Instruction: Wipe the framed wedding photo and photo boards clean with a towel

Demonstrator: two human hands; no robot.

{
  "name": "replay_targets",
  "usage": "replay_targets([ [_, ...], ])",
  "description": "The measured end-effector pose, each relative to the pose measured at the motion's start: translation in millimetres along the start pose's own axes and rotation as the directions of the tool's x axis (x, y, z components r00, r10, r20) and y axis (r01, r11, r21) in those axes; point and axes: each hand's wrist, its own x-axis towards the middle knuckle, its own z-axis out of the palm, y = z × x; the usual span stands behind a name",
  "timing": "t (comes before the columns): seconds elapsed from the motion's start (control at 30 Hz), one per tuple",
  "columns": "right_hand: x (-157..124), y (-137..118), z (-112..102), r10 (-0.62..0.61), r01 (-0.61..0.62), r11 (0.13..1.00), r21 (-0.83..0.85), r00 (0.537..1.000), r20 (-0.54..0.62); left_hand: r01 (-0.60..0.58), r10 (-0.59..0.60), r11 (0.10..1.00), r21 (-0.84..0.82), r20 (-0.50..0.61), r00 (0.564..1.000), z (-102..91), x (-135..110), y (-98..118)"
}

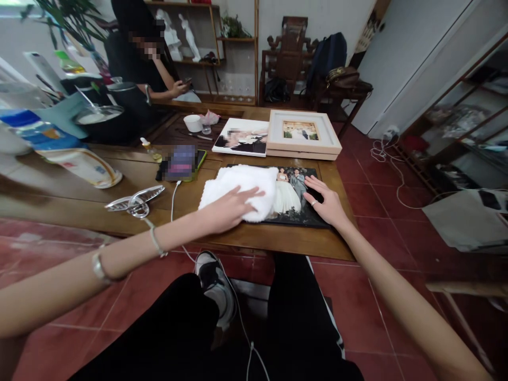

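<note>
A white towel (222, 188), folded over on itself, covers the left part of a dark wedding photo panel (286, 197) lying flat on the wooden table. My left hand (236, 209) rests palm down on the towel, fingers stretched out and spread. At the panel's right side, my right hand (326, 202) touches its surface with fingers apart, and it grips nothing. Between the two hands the printed couple shows, one in a white gown and one in a grey suit. Whatever part of the picture lies beneath the towel is hidden.
Behind the panel lie a white-edged photo print (241, 136) and a framed photo (304, 134). To the left are a phone (180, 163) with a white cable, a silver hair clip (137, 202), a small dropper bottle (151, 150) and a plastic pack (65, 151). Another person (137, 58) sits across the table.
</note>
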Motion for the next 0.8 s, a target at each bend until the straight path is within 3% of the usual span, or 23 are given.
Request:
replay_targets([
  [0.17,0,1,-1,-0.010,0.010,1.000,0.002,1.000,0.002,0.071,-0.071,0.997,0.001,-0.024,0.997,-9.8,50,-57],
  [0.3,0,1,0,-0.017,0.017,1.000,0.001,1.000,0.004,0.152,-0.152,0.988,0.012,0.000,0.988,-13.6,61,-69],
  [0.4,0,2,0,-0.015,0.015,1.000,0.006,1.000,0.001,0.123,-0.124,0.992,0.027,0.019,0.992,-10.2,44,-44],
  [0.63,0,2,1,-0.011,0.011,1.000,0.005,1.000,0.000,-0.015,0.014,1.000,0.019,0.066,0.998,-6.9,-24,62],
  [0.7,0,1,1,-0.012,0.012,1.000,0.006,1.000,-0.003,-0.043,0.042,0.999,0.005,0.098,0.994,-10.7,-33,76],
  [0.8,0,0,1,-0.012,0.012,1.000,0.003,1.000,-0.005,-0.057,0.056,0.998,0.002,0.107,0.993,-15.8,-26,74],
])
